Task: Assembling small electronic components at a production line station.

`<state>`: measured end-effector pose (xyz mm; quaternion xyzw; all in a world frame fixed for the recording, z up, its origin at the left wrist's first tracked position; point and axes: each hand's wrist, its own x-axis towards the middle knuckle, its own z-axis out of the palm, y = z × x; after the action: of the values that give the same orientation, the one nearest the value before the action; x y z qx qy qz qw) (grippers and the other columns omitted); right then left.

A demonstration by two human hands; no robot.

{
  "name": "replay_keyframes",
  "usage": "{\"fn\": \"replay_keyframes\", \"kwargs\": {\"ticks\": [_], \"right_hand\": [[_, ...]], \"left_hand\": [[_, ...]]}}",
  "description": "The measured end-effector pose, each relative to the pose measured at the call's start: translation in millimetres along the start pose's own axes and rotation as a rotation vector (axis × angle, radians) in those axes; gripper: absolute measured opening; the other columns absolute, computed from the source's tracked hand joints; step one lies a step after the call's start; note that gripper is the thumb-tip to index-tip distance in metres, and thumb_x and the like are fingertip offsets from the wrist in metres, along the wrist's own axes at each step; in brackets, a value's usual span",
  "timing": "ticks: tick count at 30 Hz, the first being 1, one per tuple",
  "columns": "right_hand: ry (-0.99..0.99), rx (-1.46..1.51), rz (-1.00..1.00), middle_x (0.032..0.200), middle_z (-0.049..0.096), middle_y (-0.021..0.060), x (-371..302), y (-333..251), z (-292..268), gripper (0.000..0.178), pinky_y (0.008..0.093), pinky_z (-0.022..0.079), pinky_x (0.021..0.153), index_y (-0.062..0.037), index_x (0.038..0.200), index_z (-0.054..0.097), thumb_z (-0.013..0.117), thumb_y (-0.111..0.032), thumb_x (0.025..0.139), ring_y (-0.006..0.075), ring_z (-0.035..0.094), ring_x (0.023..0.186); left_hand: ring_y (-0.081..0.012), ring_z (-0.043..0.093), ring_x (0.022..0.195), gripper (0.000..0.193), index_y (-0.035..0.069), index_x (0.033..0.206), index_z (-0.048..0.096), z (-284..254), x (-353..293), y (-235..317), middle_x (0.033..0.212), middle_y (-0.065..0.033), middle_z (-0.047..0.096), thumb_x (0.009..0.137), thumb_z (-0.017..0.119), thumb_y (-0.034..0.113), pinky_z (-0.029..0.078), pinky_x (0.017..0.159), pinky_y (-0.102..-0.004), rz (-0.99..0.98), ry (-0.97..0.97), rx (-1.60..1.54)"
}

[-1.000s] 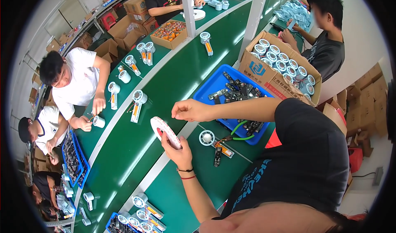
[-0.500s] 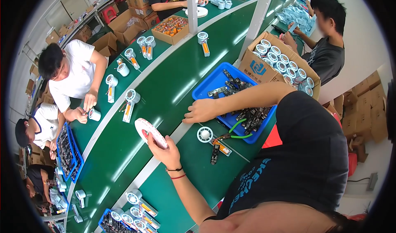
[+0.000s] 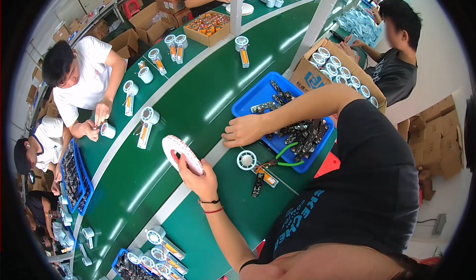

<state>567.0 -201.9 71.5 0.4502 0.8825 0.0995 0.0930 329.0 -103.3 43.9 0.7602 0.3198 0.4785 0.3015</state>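
Observation:
My left hand (image 3: 200,181) grips a roll of white tape with red marks (image 3: 187,148), its thumb and fingers round the ring, above the belt's near edge. My right hand (image 3: 241,131) rests with curled fingers at that edge, beside the blue tray (image 3: 243,105); whatever its fingertips may pinch is hidden. Just below it lies a small round fan part (image 3: 246,160) wired to an orange battery (image 3: 268,177). A black circuit board (image 3: 257,185) lies against this assembly. Pliers with green handles (image 3: 286,154) reach from the assembly onto the tray, which holds several boards (image 3: 305,138).
A green conveyor belt (image 3: 193,111) curves past, carrying fan assemblies (image 3: 148,115). At the right stands a carton of fan parts (image 3: 303,74). More assemblies (image 3: 157,252) lie at the lower left. Co-workers (image 3: 87,81) sit across the belt and at the upper right.
The view has shifted slightly. The tape roll has tilted a little in my left hand, and my right hand stays almost in place. Fan assemblies on the belt appear a little further left.

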Motion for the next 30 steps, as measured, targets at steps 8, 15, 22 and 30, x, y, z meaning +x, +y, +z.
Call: {"fn": "replay_keyframes", "kwargs": {"ticks": [8, 15, 22, 30], "right_hand": [[0.124, -0.002, -0.087, 0.101, 0.064, 0.0048, -3, -10, 1, 0.03, 0.0305, 0.05, 0.076, -0.0059, 0.115, 0.06, 0.056, -0.02, 0.089, 0.0188, 0.062, 0.092], [0.017, 0.222, -0.068, 0.093, 0.061, 0.0021, -6, 3, -3, 0.029, 0.0319, 0.051, 0.073, -0.0081, 0.113, 0.062, 0.063, -0.02, 0.087, 0.0195, 0.062, 0.089], [0.499, 0.701, 0.352, 0.096, 0.062, 0.005, 24, -14, -58, 0.029, 0.036, 0.054, 0.07, -0.0077, 0.115, 0.064, 0.07, -0.015, 0.089, 0.0237, 0.065, 0.085], [0.77, 0.563, 0.406, 0.103, 0.062, 0.009, 43, -44, -70, 0.029, 0.0326, 0.055, 0.066, -0.0051, 0.115, 0.065, 0.072, -0.011, 0.087, 0.0248, 0.066, 0.083]], "left_hand": [[-0.0347, 0.06, 0.083, 0.054, -0.004, 0.127, 0.054, -1, 4, -2, 0.1, -0.0177, 0.063, 0.076, 0.069, 0.005, 0.047, 0.078, -0.0447, 0.29, -0.081, 0.295], [-0.0352, 0.059, 0.089, 0.059, -0.004, 0.13, 0.052, 0, 5, 2, 0.106, -0.0189, 0.062, 0.075, 0.069, 0.007, 0.045, 0.084, -0.0454, 0.223, -0.107, 0.243], [-0.0415, 0.056, 0.1, 0.058, -0.006, 0.138, 0.046, -2, 1, 17, 0.117, -0.0227, 0.058, 0.087, 0.061, 0.016, 0.043, 0.089, -0.0471, 0.078, -0.181, 0.066], [-0.0432, 0.055, 0.101, 0.055, -0.007, 0.142, 0.044, -6, 6, 45, 0.117, -0.0239, 0.057, 0.096, 0.05, 0.022, 0.043, 0.09, -0.0491, 0.074, -0.184, -0.043]]}}
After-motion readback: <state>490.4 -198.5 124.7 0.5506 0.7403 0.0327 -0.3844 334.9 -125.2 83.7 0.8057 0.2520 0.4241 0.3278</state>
